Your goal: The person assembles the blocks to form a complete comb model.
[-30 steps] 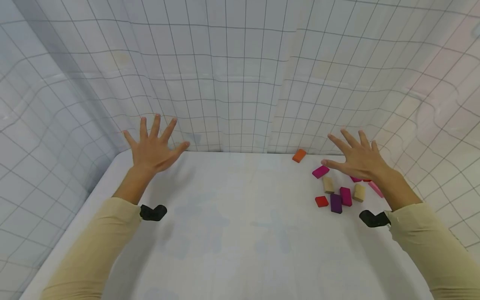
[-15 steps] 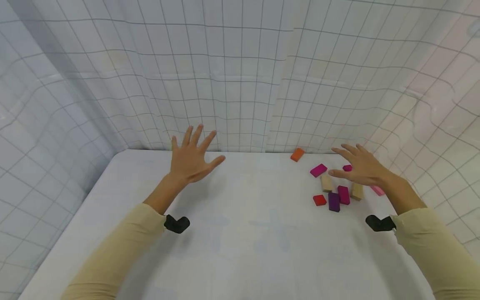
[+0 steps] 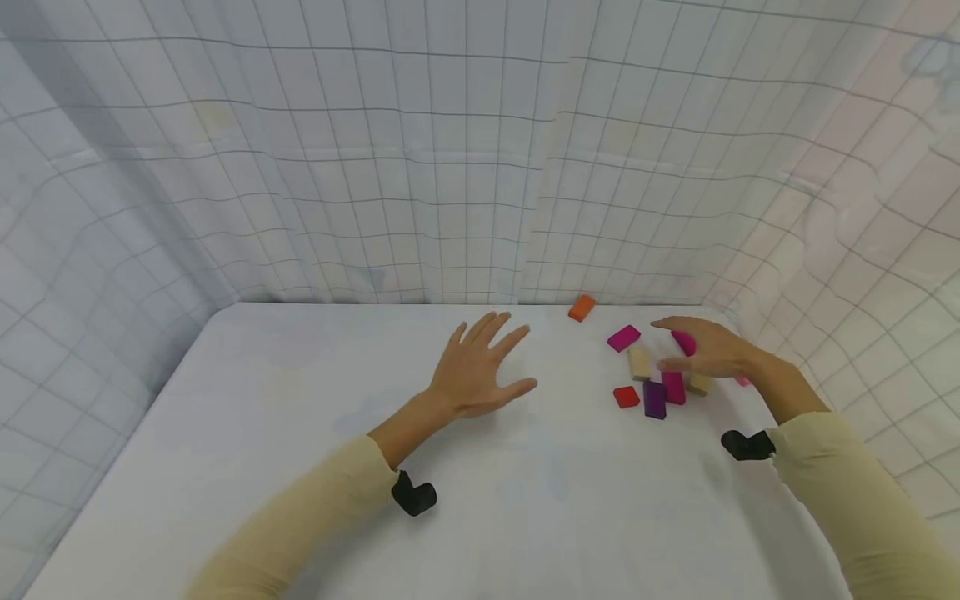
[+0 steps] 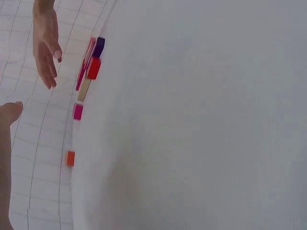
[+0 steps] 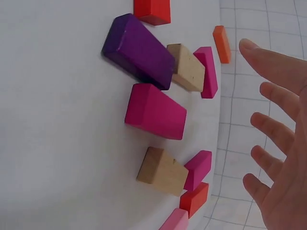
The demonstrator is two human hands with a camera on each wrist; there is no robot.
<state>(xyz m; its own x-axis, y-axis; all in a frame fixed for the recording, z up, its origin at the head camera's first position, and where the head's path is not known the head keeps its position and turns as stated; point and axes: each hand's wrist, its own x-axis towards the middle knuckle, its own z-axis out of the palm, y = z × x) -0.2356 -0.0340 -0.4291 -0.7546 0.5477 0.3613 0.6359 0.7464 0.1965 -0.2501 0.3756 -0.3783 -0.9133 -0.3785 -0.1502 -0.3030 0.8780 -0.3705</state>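
My left hand (image 3: 472, 375) is over the middle of the white table, fingers spread and holding nothing. To the right, my right hand (image 3: 708, 346) hovers above a loose group of coloured blocks, fingers apart and nothing between them. In the right wrist view, a purple block (image 5: 140, 51), a magenta block (image 5: 156, 112) and two plain wooden blocks (image 5: 165, 172) lie on the table, beside a red block (image 5: 152, 10). A pink block (image 5: 175, 221) shows at the lower edge. Farther back, an orange block (image 3: 582, 307) sits alone near the table's rear edge.
A white sheet with a dark grid (image 3: 360, 167) hangs behind the table (image 3: 225, 433) and along both sides. Black wrist devices (image 3: 414, 494) are fixed at both sleeve cuffs.
My left hand has swept from the far left to the table's middle, coming nearer. My right hand has lowered slightly and turned more sideways over the blocks, which stay put.
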